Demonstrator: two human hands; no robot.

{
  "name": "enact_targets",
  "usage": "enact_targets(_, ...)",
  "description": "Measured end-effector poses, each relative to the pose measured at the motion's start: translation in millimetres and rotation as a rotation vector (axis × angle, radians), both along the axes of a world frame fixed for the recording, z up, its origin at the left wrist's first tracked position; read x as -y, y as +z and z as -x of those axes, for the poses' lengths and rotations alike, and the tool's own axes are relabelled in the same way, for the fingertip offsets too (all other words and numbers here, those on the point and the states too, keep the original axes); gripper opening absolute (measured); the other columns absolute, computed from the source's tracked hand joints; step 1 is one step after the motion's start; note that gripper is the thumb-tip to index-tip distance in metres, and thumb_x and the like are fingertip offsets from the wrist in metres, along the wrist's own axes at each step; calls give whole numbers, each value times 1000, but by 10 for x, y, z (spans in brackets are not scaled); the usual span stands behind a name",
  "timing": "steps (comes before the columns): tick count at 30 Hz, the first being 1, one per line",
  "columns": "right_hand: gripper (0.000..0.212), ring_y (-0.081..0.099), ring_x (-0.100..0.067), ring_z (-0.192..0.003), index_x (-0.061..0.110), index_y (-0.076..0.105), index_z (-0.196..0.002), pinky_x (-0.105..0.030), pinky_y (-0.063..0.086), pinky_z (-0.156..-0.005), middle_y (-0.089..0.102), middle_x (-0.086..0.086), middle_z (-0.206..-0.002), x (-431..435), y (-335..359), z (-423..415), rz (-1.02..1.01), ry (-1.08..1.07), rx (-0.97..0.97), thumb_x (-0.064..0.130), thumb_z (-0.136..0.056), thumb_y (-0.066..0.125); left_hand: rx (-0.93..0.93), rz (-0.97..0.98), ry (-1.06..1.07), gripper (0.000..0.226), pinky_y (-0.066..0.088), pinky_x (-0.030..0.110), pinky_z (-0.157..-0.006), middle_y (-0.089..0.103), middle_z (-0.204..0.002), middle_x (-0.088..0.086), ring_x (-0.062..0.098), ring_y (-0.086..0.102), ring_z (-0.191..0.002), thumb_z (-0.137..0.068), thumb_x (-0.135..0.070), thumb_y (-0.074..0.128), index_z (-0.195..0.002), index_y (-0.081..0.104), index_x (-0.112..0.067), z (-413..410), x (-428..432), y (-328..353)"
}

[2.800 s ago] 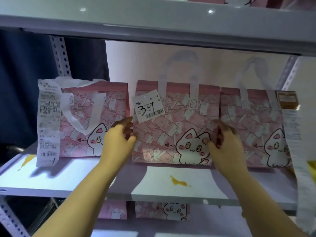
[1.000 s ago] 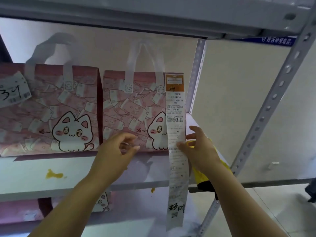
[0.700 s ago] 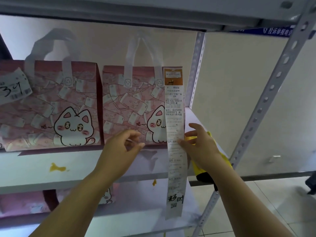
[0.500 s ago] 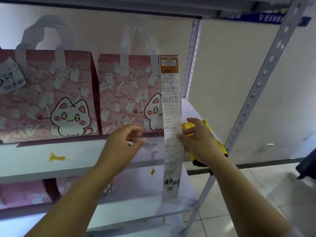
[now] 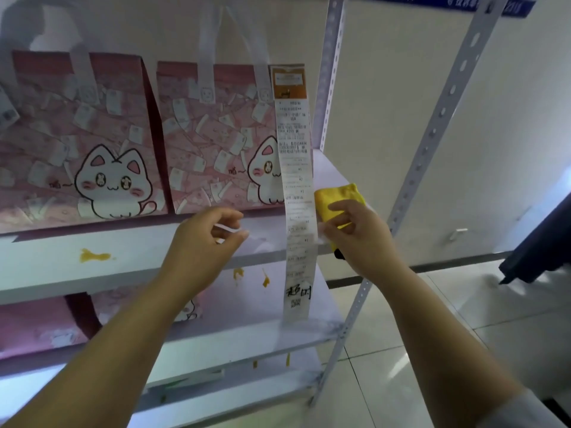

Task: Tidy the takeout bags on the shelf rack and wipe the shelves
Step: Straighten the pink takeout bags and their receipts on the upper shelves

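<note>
Since the earlier frames both hands have come off the middle bag (image 5: 80, 140) and moved to the rack's right end, where the right hand (image 5: 358, 239) has passed behind the hanging receipt (image 5: 295, 186) to reach the yellow cloth (image 5: 336, 199). That cloth lies on the shelf (image 5: 123, 267) at this hand's fingertips. The forefinger lies over it and the other fingers curl in with yellow showing between them, so the hand seems to have pinched hold of it, though it has not lifted it. The left hand (image 5: 204, 242) hovers just left of the receipt, its fingers loosely curled, and I can make out nothing in its hold. Just beyond its knuckles stands the right-hand bag (image 5: 222, 143), upright and edge to edge with the middle bag, so the tidying of this tier looks done. The wiping looks not yet begun. A yellow stain (image 5: 94, 255) sits on the shelf well to the left of the left hand, and more drips (image 5: 265, 281) mark the lower shelf (image 5: 247, 338) beneath both wrists.
</note>
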State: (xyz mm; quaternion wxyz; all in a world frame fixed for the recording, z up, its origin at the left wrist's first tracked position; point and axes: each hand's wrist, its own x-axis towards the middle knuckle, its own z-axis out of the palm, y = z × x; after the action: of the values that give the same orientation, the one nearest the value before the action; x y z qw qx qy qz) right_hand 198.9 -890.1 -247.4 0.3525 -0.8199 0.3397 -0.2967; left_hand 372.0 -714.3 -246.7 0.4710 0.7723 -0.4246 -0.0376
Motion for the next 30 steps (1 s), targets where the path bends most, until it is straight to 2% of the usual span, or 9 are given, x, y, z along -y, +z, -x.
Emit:
enact_targets(4, 19, 59, 9, -70, 33, 57, -100, -15, 48, -53, 65, 18, -82, 140, 94, -124, 68, -12, 28, 37, -83, 63, 27, 52, 48, 21, 44, 14, -69, 61, -96, -18, -3, 58, -86, -83, -28, 66, -102, 59, -32, -136, 60, 76)
enact_targets(8, 30, 56, 5, -86, 31, 54, -110, -12, 40, -65, 59, 18, -101, 342, 266, -442, 120, -27, 100, 36, -83, 65, 146, 108, 198, 38, 43, 29, -91, 44, -115, -11, 11, 51, -104, -84, -32, 64, -119, 52, -29, -379, 188, 278)
enact_targets(10, 44, 52, -3, -99, 29, 46, -121, -17, 42, -72, 50, 13, -114, 425, 347, -617, 149, -26, 115, 39, -82, 64, 183, 152, 277, 46, 37, 35, -99, 35, -123, -6, 19, 43, -116, -83, -31, 65, -125, 46, -28, -494, 240, 376)
enact_targets(14, 62, 49, -21, -116, 23, 35, -134, -44, 48, -93, 41, 1, -133, 564, 531, -924, 19, -45, 60, 45, -83, 63, 170, 148, 396, 64, 32, 41, -106, 25, -138, 7, 29, 30, -127, -80, -28, 69, -136, 37, -22, -697, 315, 484)
enact_targets(16, 37, 59, -19, -103, 25, 49, -117, -42, 54, -80, 52, 2, -124, 619, 579, -1030, -105, -5, 93, 41, -85, 61, 134, 121, 443, 70, 33, 43, -104, 26, -138, 10, 32, 31, -127, -80, -28, 71, -139, 35, -19, -750, 336, 501)
enact_targets(18, 10, 62, -10, -80, 28, 53, -88, -28, 52, -58, 63, 5, -100, 655, 582, -1095, -120, 32, 101, 37, -89, 57, 117, 107, 470, 71, 34, 42, -102, 31, -137, 12, 32, 34, -126, -80, -29, 70, -140, 33, -16, -775, 350, 502)
enact_targets(23, 15, 56, -2, -68, 23, 52, -82, -14, 36, -47, 59, 13, -80, 691, 515, -1131, -60, 39, 72, 32, -93, 51, 64, 109, 416, 58, 43, 48, -99, 47, -128, 13, 30, 49, -117, -81, -25, 66, -132, 42, -14, -813, 350, 520)
enact_targets(27, 19, 54, -5, -67, 19, 51, -78, -17, 34, -48, 58, 5, -78, 707, 506, -1084, 8, -2, 132, 29, -94, 49, 41, 130, 423, 50, 47, 46, -93, 51, -123, 9, 26, 52, -110, -83, -24, 65, -128, 46, -16, -815, 335, 552)
enact_targets(30, 19, 56, -12, -66, 15, 52, -79, -23, 35, -49, 60, 0, -76, 701, 531, -1032, -24, -37, 219, 26, -93, 49, 77, 182, 404, 40, 48, 36, -84, 52, -114, 7, 21, 55, -97, -84, -17, 62, -123, 50, -19, -786, 329, 578)
